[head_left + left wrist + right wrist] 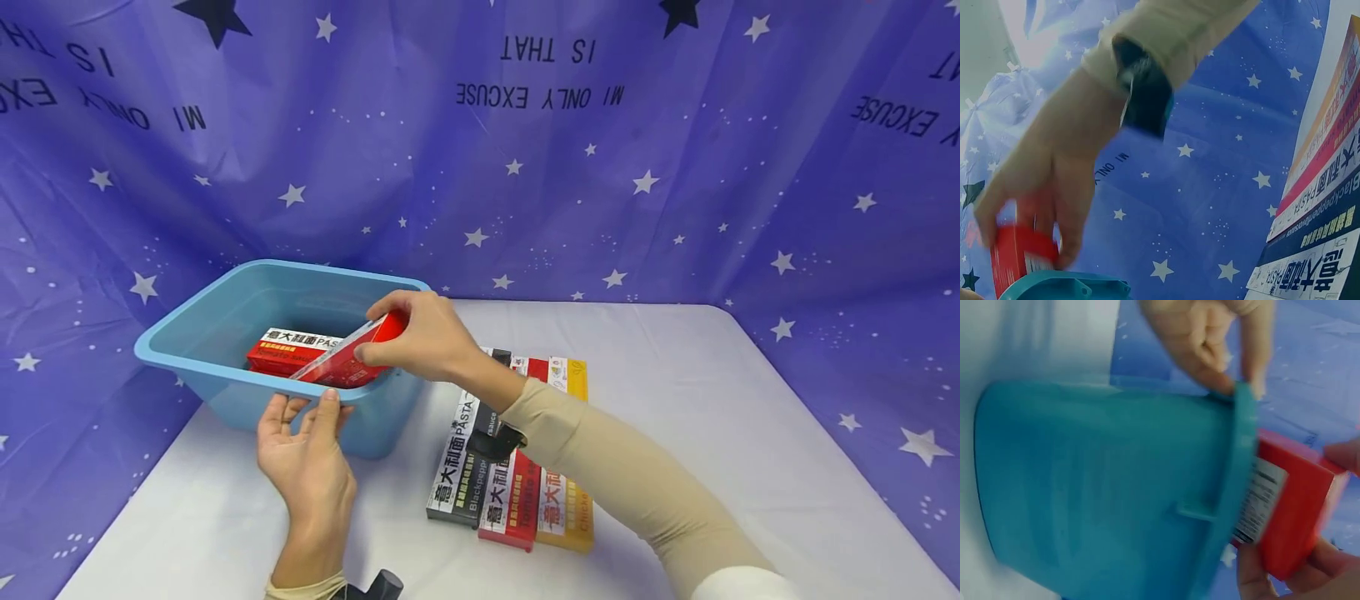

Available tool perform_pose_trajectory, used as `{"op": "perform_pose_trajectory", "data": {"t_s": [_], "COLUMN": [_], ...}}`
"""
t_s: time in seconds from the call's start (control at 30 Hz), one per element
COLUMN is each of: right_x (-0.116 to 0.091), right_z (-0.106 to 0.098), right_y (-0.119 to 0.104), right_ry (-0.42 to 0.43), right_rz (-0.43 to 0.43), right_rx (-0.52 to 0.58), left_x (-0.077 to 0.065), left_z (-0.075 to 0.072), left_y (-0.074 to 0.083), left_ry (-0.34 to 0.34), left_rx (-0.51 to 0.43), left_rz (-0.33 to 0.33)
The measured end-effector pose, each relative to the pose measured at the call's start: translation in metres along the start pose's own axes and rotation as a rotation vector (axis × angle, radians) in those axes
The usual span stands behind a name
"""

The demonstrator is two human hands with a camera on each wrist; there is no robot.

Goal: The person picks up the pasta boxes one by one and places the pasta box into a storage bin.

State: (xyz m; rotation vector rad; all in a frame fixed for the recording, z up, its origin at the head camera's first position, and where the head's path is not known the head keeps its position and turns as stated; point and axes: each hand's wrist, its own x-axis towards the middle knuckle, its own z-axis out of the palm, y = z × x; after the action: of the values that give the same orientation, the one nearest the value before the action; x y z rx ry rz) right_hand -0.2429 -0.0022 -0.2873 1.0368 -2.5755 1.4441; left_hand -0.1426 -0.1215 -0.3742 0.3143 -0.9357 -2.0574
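A blue plastic tub (225,375) stands at the left of the table. My left hand (309,458) pinches its near rim between thumb and fingers. With my right hand (420,333) I grip one end of a red pasta box (352,358), which slants down into the tub, its lower end behind the near rim. Another red tomato-sauce pasta box (285,354) lies inside the tub. The right wrist view shows the held box's red end (1297,515) between thumb and fingers, just beyond the tub's rim (1244,437).
Beneath my right forearm, a black pasta box (457,467), a red one (510,508) and a yellow one (566,512) lie side by side on the white table (675,375). A purple star-printed curtain (555,200) hangs behind the table.
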Motion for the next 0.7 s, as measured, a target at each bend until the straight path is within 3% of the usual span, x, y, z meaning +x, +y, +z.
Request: {"op": "perform_pose_trajectory", "data": {"t_s": [0.2,0.37,0.5,0.7], "right_x": [0.02,0.023,0.012,-0.031], "right_z": [0.028,0.032,0.022,-0.002], "right_y": [0.003,0.007,0.011,0.029], "right_ry": [-0.148,-0.212,-0.198,-0.055], "right_rz": [-0.012,-0.085,-0.13,-0.13], "right_rx": [-0.244,-0.434,-0.402,-0.361], "left_x": [-0.002,-0.002,-0.002,0.002], "left_z": [-0.001,-0.001,-0.001,-0.003], "left_y": [-0.001,-0.002,-0.002,0.0], "left_ry": [-0.001,-0.013,-0.029,-0.04], "left_rx": [-0.005,-0.038,-0.047,-0.032], "left_rz": [0.003,0.013,0.015,0.012]}}
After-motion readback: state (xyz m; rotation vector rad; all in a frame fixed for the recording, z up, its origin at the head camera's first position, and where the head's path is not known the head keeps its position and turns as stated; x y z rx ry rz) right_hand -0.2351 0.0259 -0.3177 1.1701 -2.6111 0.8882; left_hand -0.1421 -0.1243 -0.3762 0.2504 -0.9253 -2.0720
